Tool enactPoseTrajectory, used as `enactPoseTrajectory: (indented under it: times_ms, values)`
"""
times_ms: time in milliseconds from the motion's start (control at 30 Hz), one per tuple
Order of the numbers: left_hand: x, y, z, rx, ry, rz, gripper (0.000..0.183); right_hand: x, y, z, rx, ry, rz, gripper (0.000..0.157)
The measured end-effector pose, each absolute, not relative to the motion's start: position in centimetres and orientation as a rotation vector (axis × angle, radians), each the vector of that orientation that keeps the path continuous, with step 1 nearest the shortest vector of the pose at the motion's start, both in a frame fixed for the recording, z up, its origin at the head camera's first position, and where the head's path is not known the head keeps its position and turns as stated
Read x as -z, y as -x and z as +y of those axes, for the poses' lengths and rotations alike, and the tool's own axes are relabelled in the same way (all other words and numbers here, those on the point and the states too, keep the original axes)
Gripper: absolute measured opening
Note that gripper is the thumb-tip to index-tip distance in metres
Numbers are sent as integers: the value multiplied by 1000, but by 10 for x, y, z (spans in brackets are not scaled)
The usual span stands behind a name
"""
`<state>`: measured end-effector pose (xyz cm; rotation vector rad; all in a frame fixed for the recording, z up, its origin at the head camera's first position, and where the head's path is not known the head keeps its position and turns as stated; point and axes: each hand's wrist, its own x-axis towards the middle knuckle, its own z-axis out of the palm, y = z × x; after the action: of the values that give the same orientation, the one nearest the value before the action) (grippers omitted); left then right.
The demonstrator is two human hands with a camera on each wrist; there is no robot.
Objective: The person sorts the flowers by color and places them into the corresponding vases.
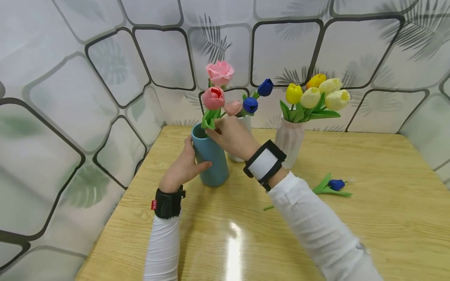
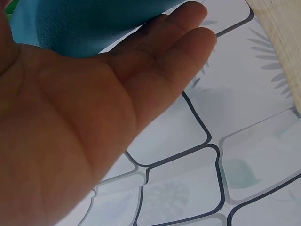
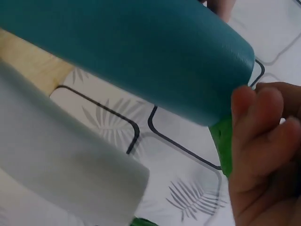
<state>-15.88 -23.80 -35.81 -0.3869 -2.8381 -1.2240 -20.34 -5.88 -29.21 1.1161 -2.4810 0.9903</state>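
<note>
A blue vase (image 1: 213, 162) stands on the table, leaning slightly. My left hand (image 1: 183, 166) holds it, the thumb across the front and the fingers at its far left side; in the left wrist view those fingers (image 2: 164, 70) lie along the vase wall. At the rim, my right hand (image 1: 233, 134) pinches among the leaves (image 1: 209, 119) of pink flowers. Above it show a light pink rose (image 1: 220, 73), a deeper pink tulip (image 1: 213, 98) and a pale pink bloom (image 1: 233, 108). The stems are hidden behind the hand, so which one it pinches is unclear.
Behind the right hand, a white vase (image 1: 247, 123) bears blue tulips (image 1: 250, 105). To the right stands a ribbed pale pink vase (image 1: 290, 140) with yellow and cream tulips (image 1: 311, 97). One blue tulip (image 1: 336, 184) lies on the wooden table (image 1: 386, 218), partly under the right forearm.
</note>
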Motion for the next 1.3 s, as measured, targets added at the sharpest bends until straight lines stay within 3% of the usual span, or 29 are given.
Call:
enactPoseTrajectory:
  times_ms: [100,400,900,1200,1300]
  values:
    - [358,159,-238,1218,378,-2846,98,297,204,-59,-994,-1028,-2503,31]
    - [357,158,-237,1213,379,-2847,98,325,197,-48,-1304,-993,-2512,46]
    - [358,160,-235,1209,324,-2870,100,381,182,-20,-1395,-953,-2614,44]
    - [353,157,-235,1245,300,-2873,100,405,171,6,-1415,-893,-2649,39]
    - [350,153,-238,1208,242,-2898,99,414,166,15,-1362,-894,-2677,29]
